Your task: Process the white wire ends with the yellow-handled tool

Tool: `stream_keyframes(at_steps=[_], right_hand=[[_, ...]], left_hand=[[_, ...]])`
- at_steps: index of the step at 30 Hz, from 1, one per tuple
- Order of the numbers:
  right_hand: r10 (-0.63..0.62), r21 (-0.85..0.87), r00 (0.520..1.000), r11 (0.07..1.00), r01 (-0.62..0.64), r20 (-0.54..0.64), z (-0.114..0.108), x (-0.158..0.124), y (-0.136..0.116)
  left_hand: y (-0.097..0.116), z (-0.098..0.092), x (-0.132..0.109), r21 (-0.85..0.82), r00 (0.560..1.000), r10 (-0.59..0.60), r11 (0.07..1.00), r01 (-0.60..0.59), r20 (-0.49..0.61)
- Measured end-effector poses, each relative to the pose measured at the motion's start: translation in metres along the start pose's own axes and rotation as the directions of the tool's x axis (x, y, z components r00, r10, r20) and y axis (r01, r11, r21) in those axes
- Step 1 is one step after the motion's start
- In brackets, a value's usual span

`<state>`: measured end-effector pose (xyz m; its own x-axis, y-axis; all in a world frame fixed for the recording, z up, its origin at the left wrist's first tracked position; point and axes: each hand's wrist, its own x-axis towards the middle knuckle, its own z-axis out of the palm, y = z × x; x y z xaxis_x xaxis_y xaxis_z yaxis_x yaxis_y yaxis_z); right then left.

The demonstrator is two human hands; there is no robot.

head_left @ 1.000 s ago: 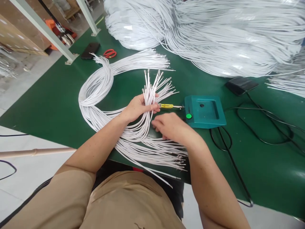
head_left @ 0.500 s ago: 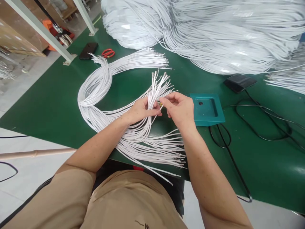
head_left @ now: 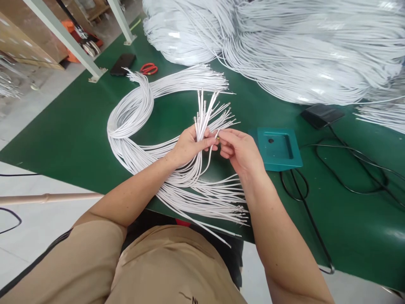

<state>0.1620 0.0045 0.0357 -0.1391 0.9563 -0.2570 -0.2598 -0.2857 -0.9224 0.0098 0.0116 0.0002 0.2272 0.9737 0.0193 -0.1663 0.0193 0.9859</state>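
Note:
My left hand (head_left: 190,145) is closed around a cluster of white wires (head_left: 202,122), their stripped or crimped ends pointing up and away from me. Thumb and forefinger of my right hand (head_left: 242,150) pinch the end of a single white wire (head_left: 211,157), right beside the left fingertips. A tiny yellowish spot shows at that pinch, too small to make out. Below and around both hands spreads a larger bundle of white wires (head_left: 202,198), bent in a loop on the left, its loose ends fanned to the right.
A teal tray (head_left: 262,156) sits right of my hand on the green table (head_left: 63,126). Behind it are a black pedal-like device (head_left: 321,116) and black cables (head_left: 351,190). Red-handled scissors (head_left: 148,69) and a dark phone-like object (head_left: 122,64) lie far left. A huge wire heap (head_left: 284,55) fills the back.
My right fingers have drawn one wire's end upright beside the left thumb. The wire ends in my left hand have spread apart. The whole view has shifted slightly.

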Motion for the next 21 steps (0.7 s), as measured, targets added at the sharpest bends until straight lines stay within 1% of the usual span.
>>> stream_keyframes(at_steps=[2, 4, 6, 7, 9, 12, 16, 21], right_hand=[[-0.028, -0.038, 0.999, 0.999, 0.027, -0.03, 0.0, 0.0, 0.0], [-0.125, -0.132, 0.992, 0.984, 0.119, -0.036, 0.0, -0.001, 0.0], [-0.211, -0.222, 0.978, 0.953, 0.206, 0.002, -0.001, -0.001, -0.001], [-0.229, -0.251, 0.973, 0.941, 0.228, 0.024, -0.002, -0.002, -0.002], [-0.235, -0.274, 0.971, 0.932, 0.238, 0.046, -0.004, -0.001, -0.003], [-0.227, -0.256, 0.974, 0.94, 0.226, 0.028, -0.008, 0.001, -0.002], [-0.222, -0.235, 0.975, 0.947, 0.219, 0.015, -0.011, 0.004, 0.003], [-0.196, -0.257, 0.979, 0.945, 0.203, 0.053, -0.009, 0.006, 0.007]], left_hand=[[0.001, 0.0, 0.0, -0.002, 1.0, 0.002, 1.0, -0.002, 0.027], [0.001, 0.0, 0.0, 0.003, 0.998, 0.004, 1.0, -0.004, 0.065], [0.001, -0.001, -0.001, 0.007, 0.995, -0.001, 1.0, 0.0, 0.104], [0.001, -0.001, -0.001, 0.006, 0.993, -0.003, 1.0, 0.003, 0.119], [0.001, -0.002, -0.001, -0.004, 0.99, -0.002, 1.0, 0.003, 0.138], [0.002, -0.002, -0.001, -0.014, 0.99, -0.002, 1.0, 0.004, 0.141], [0.005, -0.002, 0.0, 0.01, 0.996, -0.009, 1.0, 0.008, 0.09], [0.004, -0.003, -0.001, 0.058, 0.997, 0.046, 0.997, -0.05, 0.059]])
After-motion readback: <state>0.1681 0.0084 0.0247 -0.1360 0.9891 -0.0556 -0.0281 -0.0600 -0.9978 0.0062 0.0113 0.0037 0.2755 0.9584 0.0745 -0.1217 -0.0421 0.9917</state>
